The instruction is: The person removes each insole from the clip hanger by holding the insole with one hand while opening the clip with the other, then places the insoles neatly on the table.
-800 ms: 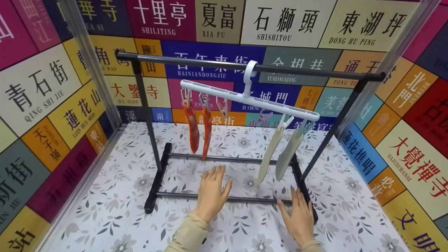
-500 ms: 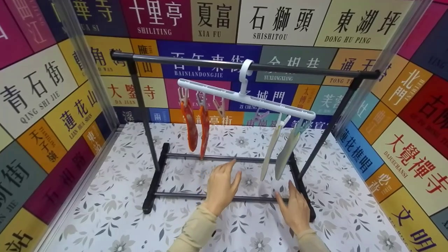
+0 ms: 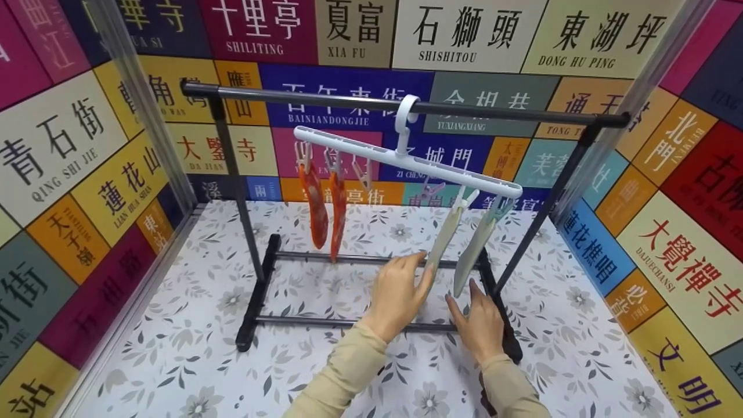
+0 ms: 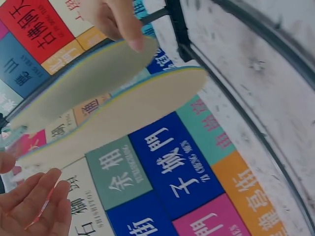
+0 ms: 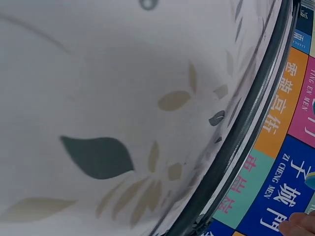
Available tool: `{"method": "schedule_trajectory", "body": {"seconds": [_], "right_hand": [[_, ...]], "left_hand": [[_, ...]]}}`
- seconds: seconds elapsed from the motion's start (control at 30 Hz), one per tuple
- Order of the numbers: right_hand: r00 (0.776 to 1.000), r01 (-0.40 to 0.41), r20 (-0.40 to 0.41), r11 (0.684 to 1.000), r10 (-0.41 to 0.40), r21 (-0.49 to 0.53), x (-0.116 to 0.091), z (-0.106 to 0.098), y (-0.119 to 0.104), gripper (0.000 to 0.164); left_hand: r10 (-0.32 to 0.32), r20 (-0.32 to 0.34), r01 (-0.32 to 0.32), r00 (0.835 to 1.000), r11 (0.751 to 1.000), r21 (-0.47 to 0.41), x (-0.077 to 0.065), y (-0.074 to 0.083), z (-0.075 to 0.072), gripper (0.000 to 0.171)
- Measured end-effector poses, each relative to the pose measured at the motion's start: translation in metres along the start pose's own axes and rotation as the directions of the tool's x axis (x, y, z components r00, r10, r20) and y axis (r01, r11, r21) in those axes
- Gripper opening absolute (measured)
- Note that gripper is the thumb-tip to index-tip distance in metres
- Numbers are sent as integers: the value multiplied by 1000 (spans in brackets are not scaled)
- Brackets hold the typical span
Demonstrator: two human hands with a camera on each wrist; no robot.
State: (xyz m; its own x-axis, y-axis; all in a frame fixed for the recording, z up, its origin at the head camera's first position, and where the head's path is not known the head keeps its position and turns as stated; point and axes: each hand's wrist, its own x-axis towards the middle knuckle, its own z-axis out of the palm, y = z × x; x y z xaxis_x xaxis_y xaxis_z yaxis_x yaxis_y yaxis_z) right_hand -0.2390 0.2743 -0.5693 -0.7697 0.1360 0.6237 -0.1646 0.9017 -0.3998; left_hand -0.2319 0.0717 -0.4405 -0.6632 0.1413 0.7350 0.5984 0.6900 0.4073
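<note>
Both hands have come up toward the pale pieces since the earlier frame: the left hand [image 3: 397,293] has travelled up and rightward from over the rack's base, and the right hand [image 3: 480,325] has risen a little. Largest of all, the walls [image 3: 464,14] carry coloured panels of Chinese characters and romanised names. Below them spreads the tabletop [image 3: 197,354], white with grey flowers and leaves. On it stands a rack [image 3: 319,99] of dark tubing, its two lower rails running behind and partly under the hands. From its top bar a white hanger [image 3: 360,147] hangs by its hook, its right end lower in the head view. Pale sleeves [image 3: 336,371] cover both forearms. The left hand's thumb and fingers stand apart, at the lower part of the left pale piece [image 3: 446,229]; I cannot tell whether they touch it. The right hand is loosely spread, a finger near the lower tip of the right pale piece [image 3: 473,255]; contact there is unclear too. Both pale pieces are long, flat and insole-shaped, hanging tilted under the hanger's right half. Two orange pieces [image 3: 314,212] hang under the left half. Smallest are the clips, among them a pink clip [image 3: 364,172] and a purple clip [image 3: 432,188], both between the two pairs.
</note>
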Motion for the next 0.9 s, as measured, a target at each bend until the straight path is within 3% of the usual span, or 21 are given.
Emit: {"method": "schedule_trajectory", "body": {"seconds": [0.2,0.43,0.6,0.9], "right_hand": [[998,43,-50,999,-43,-2,10,2,-3,63],[999,-13,44,1000,12,28,15,0,-5,60],[999,1,37,1000,-3,30,15,-1,-6,56],[998,-11,55,999,10,32,13,-1,-8,49]], "left_hand": [[28,-13,-28,1000,999,-21,16,18,3,24],[54,30,-52,998,998,-45,34,37,6,27],[66,69,-58,995,992,-116,46,49,8,31],[68,87,-58,994,991,-120,71,63,12,33]]}}
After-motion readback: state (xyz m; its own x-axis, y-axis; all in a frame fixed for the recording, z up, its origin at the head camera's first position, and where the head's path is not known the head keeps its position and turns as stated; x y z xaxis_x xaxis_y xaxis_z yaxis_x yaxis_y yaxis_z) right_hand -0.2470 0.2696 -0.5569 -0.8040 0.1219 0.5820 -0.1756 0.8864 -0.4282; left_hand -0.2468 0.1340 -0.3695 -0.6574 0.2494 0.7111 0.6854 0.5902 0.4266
